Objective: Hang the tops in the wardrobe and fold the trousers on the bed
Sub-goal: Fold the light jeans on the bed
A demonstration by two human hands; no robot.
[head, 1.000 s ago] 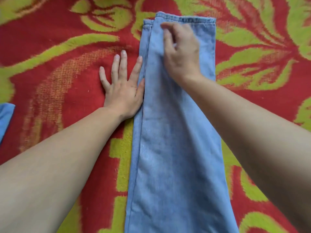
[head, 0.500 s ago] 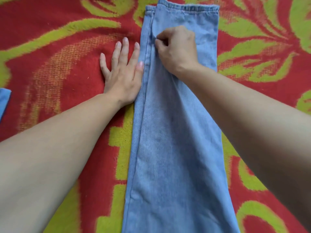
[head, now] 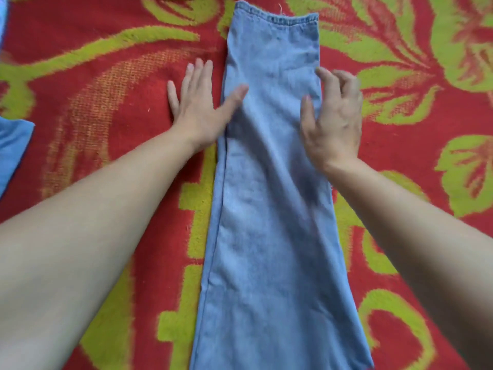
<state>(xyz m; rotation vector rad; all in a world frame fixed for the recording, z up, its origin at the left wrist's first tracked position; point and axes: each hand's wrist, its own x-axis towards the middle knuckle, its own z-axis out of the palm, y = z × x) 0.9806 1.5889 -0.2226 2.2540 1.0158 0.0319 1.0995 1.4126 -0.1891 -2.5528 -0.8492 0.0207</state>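
Observation:
A pair of light blue denim trousers (head: pixel 272 209) lies flat and lengthwise on the bed, legs stacked, with the hem at the far end. My left hand (head: pixel 200 102) lies flat on the blanket against the trousers' left edge, its thumb resting on the denim. At the right edge is my right hand (head: pixel 333 116), fingers loosely curled, thumb and fingertips touching the fabric. It holds nothing.
The bed is covered by a red blanket (head: pixel 106 102) with a yellow-green leaf pattern. Another piece of blue cloth (head: pixel 12 150) shows at the left edge of the view.
My right hand let go of the left seam near the hem and moved across to the trousers' right edge. My left thumb slid onto the denim. The two legs now lie aligned.

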